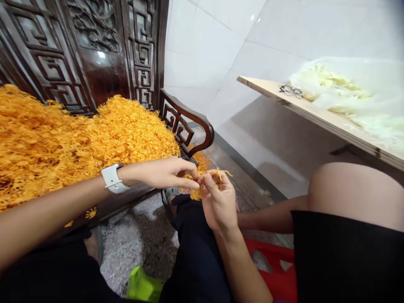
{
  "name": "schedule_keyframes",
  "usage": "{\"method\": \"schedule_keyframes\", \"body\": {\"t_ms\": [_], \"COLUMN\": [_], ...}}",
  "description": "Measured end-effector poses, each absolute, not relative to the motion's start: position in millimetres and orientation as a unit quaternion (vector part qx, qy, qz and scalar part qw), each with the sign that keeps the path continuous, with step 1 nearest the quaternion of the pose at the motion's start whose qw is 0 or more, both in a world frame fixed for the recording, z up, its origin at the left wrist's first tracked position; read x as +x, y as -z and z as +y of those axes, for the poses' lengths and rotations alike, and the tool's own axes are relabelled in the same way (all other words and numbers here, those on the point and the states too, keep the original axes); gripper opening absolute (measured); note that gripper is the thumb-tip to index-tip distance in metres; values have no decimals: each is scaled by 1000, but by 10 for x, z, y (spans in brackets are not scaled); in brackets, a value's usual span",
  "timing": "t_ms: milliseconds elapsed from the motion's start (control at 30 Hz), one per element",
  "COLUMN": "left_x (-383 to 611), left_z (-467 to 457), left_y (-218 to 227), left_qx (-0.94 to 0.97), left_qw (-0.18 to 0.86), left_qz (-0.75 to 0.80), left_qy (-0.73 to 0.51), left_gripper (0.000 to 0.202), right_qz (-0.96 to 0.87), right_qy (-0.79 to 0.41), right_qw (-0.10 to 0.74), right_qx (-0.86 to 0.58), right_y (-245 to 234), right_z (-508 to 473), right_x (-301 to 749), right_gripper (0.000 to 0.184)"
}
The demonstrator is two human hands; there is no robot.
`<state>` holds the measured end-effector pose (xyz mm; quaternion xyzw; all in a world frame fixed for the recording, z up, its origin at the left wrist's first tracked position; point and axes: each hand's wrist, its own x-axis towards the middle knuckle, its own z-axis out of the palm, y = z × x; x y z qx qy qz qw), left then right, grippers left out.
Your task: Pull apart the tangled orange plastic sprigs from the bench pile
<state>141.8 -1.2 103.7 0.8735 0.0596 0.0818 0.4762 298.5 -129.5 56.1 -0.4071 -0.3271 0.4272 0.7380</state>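
A small tuft of orange strands (pixel 210 179) is pinched between the fingertips of both hands, in front of the body and above a knee covered by dark trousers (pixel 195 240). The left hand (pixel 160 173) is extended from the left, with a white watch (pixel 112 179) strapped to its wrist, and its curled fingers are brought down onto the tuft. The right hand (pixel 218 202) is raised from below, with its thumb and fingers pressed on the same tuft. The two hands are thus held together, touching and clamped on it, while a few loose strands are left trailing past the fingers.

Just beyond the hands, a large heap of the same orange strands (pixel 78 134) is piled on a dark carved wooden bench (pixel 186 113), against its curved armrest. More strands are scattered on the speckled floor (pixel 132 248) beyond the armrest. A sandal (pixel 168 195) is seen below the hands, and a green plastic object (pixel 142 286) and a red mat (pixel 271 269) are seen near the bottom edge. On the right, a light wooden board (pixel 315 113) is set before a white tiled wall (pixel 202 50), and a pair of glasses (pixel 290 91) and a clear plastic sheet (pixel 334 90) over pale strands are laid on it. A bare leg (pixel 353 193) and black shorts (pixel 331 256) fill the lower right.
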Motion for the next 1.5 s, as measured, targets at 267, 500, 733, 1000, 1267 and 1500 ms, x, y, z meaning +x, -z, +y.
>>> {"method": "schedule_keyframes", "body": {"t_ms": [267,500,733,1000,1267,1500], "left_x": [1226,1320,1337,1097,757,481], "left_z": [326,65,62,637,802,1179], "left_y": [-1176,-1168,-1209,-1252,-1263,-959], "left_qx": [841,811,858,809,878,831], "left_qw": [488,559,471,368,447,510], "left_qz": [111,62,98,281,165,211], "left_qy": [-205,-162,-181,-361,-47,68], "left_gripper": [32,27,14,24,32,34], "right_qz": [-311,-406,-430,-619,-596,-579], "right_qy": [-438,-521,-531,-510,-511,-541], "right_qw": [733,608,577,512,493,484], "right_qx": [-418,-441,-448,-307,-376,-372], "right_y": [-585,-624,-560,-524,-591,-569], "right_z": [-1299,-1377,-1346,-1578,-1518,-1543], "right_x": [3078,3005,3015,2987,3034,3044], "right_gripper": [26,50,26,10,12,12]}}
